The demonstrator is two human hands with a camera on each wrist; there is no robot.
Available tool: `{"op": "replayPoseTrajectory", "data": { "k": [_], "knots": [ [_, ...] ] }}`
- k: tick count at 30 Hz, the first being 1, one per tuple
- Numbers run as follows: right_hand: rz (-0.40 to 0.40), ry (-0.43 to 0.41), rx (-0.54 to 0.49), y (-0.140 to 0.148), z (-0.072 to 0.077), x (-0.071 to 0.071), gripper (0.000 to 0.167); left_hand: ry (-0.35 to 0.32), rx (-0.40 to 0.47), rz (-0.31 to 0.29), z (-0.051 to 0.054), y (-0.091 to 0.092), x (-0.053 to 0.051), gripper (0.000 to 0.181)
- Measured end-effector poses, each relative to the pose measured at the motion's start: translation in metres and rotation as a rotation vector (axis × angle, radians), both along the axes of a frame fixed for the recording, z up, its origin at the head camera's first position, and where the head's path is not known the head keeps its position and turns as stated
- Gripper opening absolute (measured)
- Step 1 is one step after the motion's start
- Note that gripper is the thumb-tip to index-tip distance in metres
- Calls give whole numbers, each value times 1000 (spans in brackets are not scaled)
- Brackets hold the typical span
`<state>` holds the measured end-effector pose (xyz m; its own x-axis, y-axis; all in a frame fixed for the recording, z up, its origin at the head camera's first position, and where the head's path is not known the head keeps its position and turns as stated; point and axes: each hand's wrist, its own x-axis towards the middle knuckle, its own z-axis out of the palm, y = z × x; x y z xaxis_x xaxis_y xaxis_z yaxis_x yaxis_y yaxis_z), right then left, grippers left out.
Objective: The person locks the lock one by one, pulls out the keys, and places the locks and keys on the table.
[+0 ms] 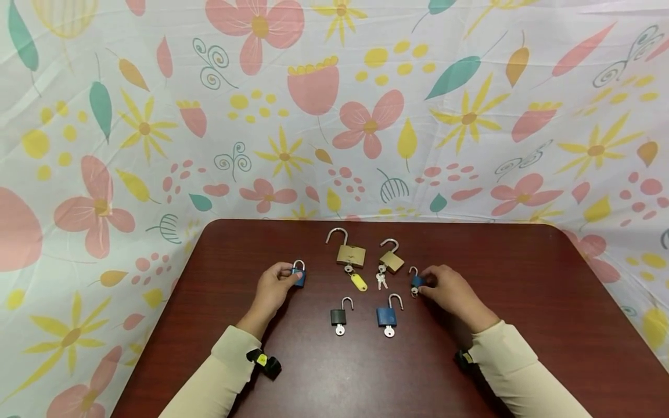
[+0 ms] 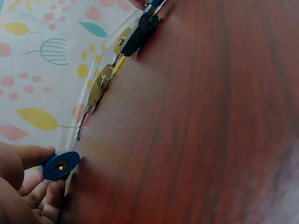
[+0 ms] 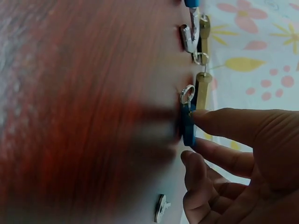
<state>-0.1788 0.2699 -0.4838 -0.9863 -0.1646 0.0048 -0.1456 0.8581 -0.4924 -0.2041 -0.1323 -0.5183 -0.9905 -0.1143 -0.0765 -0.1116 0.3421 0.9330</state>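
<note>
In the head view my left hand (image 1: 275,285) pinches a blue padlock (image 1: 299,277) between thumb and fingers at the table's left. Its shackle looks closed, and the left wrist view shows a bare keyhole in the base of this blue padlock (image 2: 61,166). Over on the right, the thumb and index finger of my right hand (image 1: 448,288) grip a small blue padlock (image 1: 416,281). That one has its shackle swung out and a key with a ring (image 3: 188,94) in its base. The right hand's other fingers curl beside it.
Between the hands lie a large brass padlock (image 1: 351,256) with a yellow tag (image 1: 359,283), a smaller brass padlock (image 1: 392,262), a black padlock (image 1: 338,317) and a blue padlock (image 1: 387,317), all with open shackles and keys. A loose key (image 3: 161,209) lies near my right hand.
</note>
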Motion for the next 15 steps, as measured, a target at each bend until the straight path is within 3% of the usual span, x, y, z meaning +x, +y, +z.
{"op": "replayPoseTrajectory", "data": {
  "k": [9,15],
  "knots": [
    [-2,28,26,0,-3,1,22,23,-56,-9,-1,4,0,26],
    [-1,47,31,-2,-4,0,20,38,-171,-14,0,4,0,27]
  ]
}}
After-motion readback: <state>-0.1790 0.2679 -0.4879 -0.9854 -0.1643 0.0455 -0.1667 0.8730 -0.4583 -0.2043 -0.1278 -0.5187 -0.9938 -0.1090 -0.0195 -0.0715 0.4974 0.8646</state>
